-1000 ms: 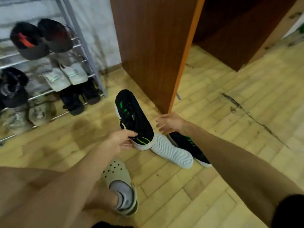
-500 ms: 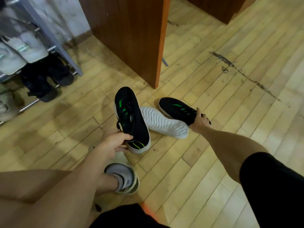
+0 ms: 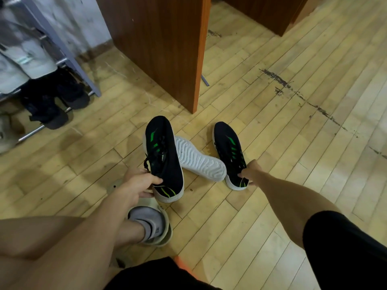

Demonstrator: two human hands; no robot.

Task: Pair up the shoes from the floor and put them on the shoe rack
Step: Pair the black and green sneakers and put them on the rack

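My left hand point(image 3: 137, 184) grips the heel of a black sneaker with green stripes point(image 3: 162, 155), toe pointing away from me. My right hand point(image 3: 250, 171) holds the heel of a matching black and green sneaker point(image 3: 229, 151), upright on the wooden floor to the right. Between the two lies a third shoe on its side, showing only its white ribbed sole point(image 3: 199, 160). The metal shoe rack point(image 3: 69, 57) stands at the far left with pale shoes point(image 3: 27, 59) and black shoes point(image 3: 56, 101) on its shelves.
A brown wooden cabinet panel point(image 3: 163, 42) stands just behind the sneakers. My foot in a white sock and beige clog point(image 3: 152, 225) rests on the floor below my left hand. The floor point(image 3: 293, 143) to the right is scuffed with dark marks.
My right hand has turned the right sneaker so that its toe points away and it sits apart from the white-soled shoe. The left hand keeps its hold.
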